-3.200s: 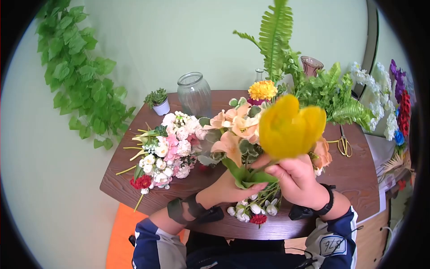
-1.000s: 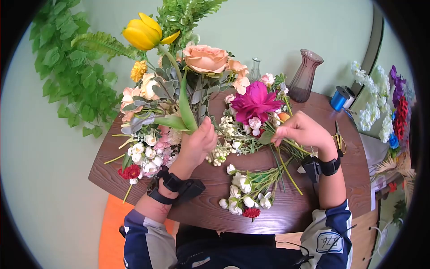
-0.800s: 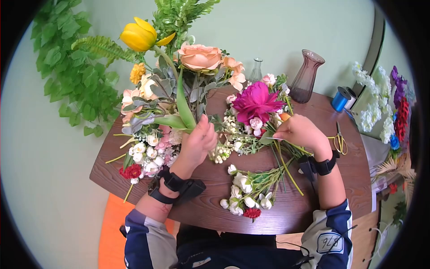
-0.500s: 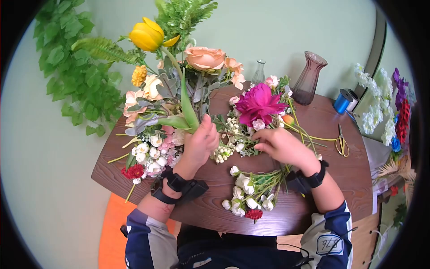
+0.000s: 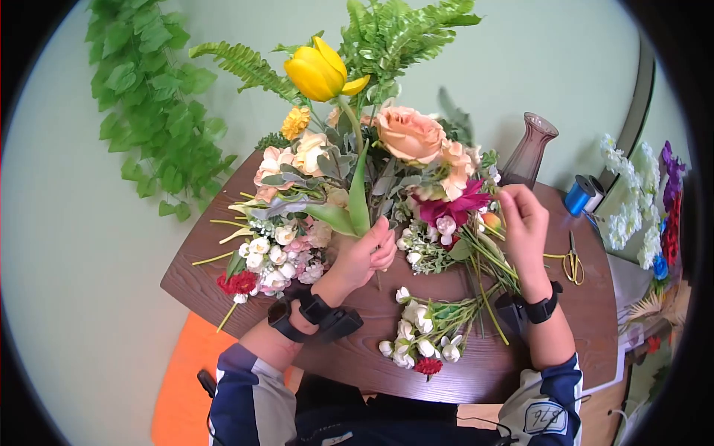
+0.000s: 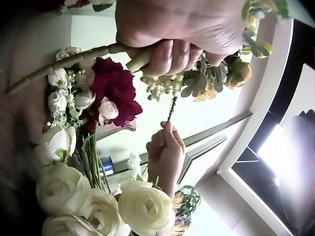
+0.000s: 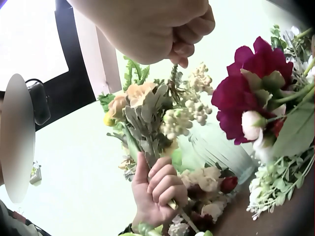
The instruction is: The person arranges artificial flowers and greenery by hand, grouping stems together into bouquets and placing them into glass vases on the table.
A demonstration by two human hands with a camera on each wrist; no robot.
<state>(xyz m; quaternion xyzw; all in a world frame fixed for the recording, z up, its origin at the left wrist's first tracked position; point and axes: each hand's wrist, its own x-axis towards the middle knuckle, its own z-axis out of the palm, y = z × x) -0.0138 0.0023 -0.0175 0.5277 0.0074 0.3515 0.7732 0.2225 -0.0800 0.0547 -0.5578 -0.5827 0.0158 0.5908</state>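
- Left hand (image 5: 370, 256): fingers wrapped round the stems of the bouquet (image 5: 384, 178), which rises beyond it; a firm grip should stop the yellow tulip (image 5: 316, 72) turning.
- Right hand (image 5: 525, 223): fingertips pinch the stem of a white berry sprig (image 7: 179, 122) reaching toward the bouquet; I cannot tell if they touch. Better guided by the stem, sparing the berries.
- Magenta peony (image 5: 457, 204) lies between the hands, limiting low passes.
- Purple glass vase (image 5: 529, 149) stands beyond the right hand: avoid swinging outward.
- The table (image 5: 357, 360) edge lies nearer the body than both hands.
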